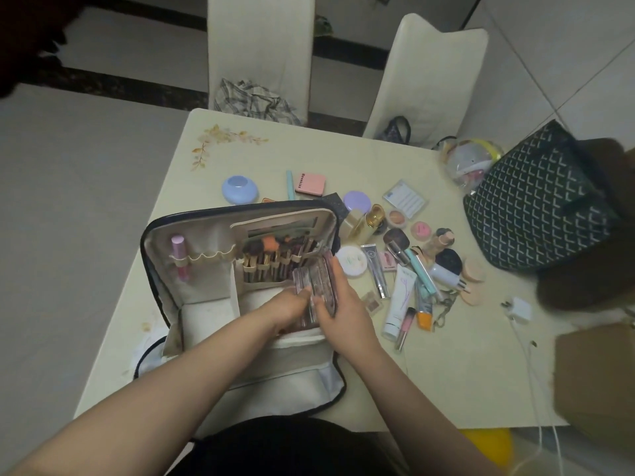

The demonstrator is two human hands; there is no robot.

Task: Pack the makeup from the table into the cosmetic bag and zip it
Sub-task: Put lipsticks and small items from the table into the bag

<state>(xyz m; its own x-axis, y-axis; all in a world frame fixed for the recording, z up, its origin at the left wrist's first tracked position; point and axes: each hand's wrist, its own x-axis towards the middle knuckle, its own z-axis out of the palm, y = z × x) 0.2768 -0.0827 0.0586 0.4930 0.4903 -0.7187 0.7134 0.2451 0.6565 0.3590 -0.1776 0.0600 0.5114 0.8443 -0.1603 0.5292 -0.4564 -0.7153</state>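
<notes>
Two chairs (261, 46), one cosmetic bag (192, 235), two hands (292, 304).

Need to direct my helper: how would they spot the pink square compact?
Start at the open cream cosmetic bag on the table. Just beyond its far edge lies the flat pink square compact, beside a slim teal tube. It alone is square, pink and bears dark lettering.

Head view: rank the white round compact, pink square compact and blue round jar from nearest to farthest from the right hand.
1. White round compact, just right of the right hand.
2. Pink square compact, beyond the bag's lid.
3. Blue round jar, far left.
</notes>
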